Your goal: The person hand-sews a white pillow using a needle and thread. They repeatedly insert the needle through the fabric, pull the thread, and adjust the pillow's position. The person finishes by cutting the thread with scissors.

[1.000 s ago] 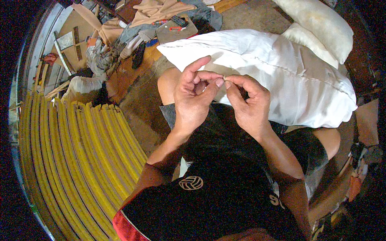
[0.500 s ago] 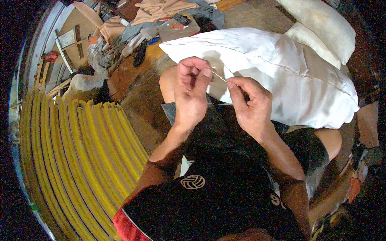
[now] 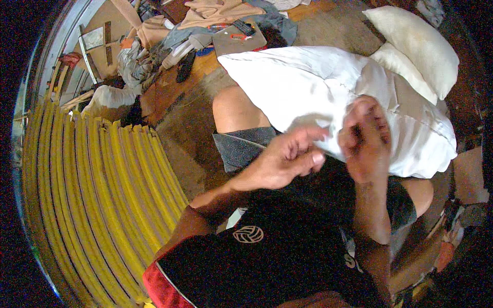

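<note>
My left hand (image 3: 287,159) is over my lap, its thumb toward the right and its fingers curled beside it. The fingertips are smeared by motion, and whatever they hold cannot be made out. To its right my right hand (image 3: 366,138) is raised with fingers curled in, also blurred, in front of a white stuffed pillow (image 3: 308,77). A gap separates the two hands. The pillow lies across my thighs, with a seam running along its upper side. No thread can be made out between the hands now.
Yellow-edged ribbed layers (image 3: 102,195) are stacked at my left. Two cream cushions (image 3: 416,46) lie at the far right. Beyond the pillow, a small board (image 3: 239,43) carries a red-handled tool and a dark object, with heaped cloth (image 3: 215,15) behind it.
Both hands have moved right and lower, losing the near fingertip contact they had with a thin pale strand between them. The strand is out of sight now. The view has shifted slightly.
</note>
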Demonstrator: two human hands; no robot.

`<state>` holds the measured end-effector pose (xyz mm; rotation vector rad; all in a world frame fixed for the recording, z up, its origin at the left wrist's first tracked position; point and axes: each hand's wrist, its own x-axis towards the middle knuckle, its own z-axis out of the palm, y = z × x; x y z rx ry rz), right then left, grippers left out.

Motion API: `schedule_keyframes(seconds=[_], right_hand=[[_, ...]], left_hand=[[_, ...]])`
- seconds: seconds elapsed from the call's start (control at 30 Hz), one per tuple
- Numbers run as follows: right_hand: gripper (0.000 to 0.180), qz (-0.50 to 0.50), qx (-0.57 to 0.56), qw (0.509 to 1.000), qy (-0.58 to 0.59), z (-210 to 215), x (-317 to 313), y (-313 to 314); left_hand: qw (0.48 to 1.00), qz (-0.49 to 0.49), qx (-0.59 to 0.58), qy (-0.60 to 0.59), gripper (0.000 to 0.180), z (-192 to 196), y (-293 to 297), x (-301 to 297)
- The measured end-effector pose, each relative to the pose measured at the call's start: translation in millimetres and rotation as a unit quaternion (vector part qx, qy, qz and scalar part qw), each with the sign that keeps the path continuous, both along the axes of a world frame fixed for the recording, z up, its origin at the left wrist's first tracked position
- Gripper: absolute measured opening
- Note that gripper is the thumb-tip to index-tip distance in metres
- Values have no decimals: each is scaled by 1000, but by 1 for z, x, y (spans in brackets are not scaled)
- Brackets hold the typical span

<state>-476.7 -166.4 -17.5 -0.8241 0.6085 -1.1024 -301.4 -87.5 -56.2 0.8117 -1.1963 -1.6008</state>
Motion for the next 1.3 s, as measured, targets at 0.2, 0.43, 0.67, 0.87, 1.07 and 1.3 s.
schedule_keyframes(seconds=[0.2, 0.43, 0.67, 0.87, 1.07, 1.3], right_hand=[[12, -115, -75, 987, -87, -4, -30, -16], [10, -100, -383, 905, 154, -20, -14, 12], [11, -202, -227, 947, 100, -41, -59, 51], [15, -391, -196, 886, 151, -65, -167, 84], [37, -272, 196, 622, 707, -321, -377, 135], [33, -103, 283, 658, 690, -476, -339, 207]], left_hand=[[962, 74, -69, -254, 17, 7, 6, -16], [945, 210, -167, -187, 64, 13, -8, -22], [997, -22, -12, -67, 24, -8, -32, -31], [943, -62, -20, -327, 4, 6, -19, -85], [947, -2, -57, -316, 4, -6, -28, -86], [926, 57, -145, -344, 7, 19, -33, -122]])
